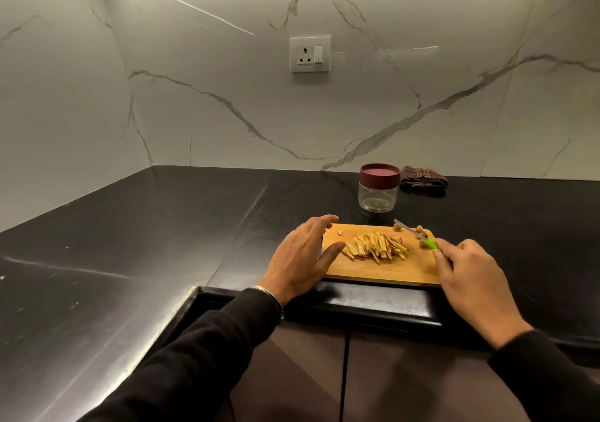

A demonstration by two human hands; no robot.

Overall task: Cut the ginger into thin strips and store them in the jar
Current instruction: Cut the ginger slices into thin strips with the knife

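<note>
From the head view, the ginger strips (376,248) lie in 1 loose heap near the middle of the wooden cutting board (383,270), which sits at the front edge of the black counter (162,243). The left hand (303,259) rests at the board's left end with fingers straight and relaxed, holding nothing, its thumb tip just beside the heap. The right hand (470,272) pinches the green handle of 1 small knife (418,235), whose blade lies low over the board's far right corner. About 4 knobbly offcuts (422,230) sit along the far edge. 1 clear jar (378,194) stands beyond the board, apparently empty, its maroon lid (379,174) still on; 1 folded cloth (423,178) lies just beside it. The strips look light, stiff and slightly damp, likely to scatter, so gathering them in small pinches or scooping from the heap's sides seems best.
</note>
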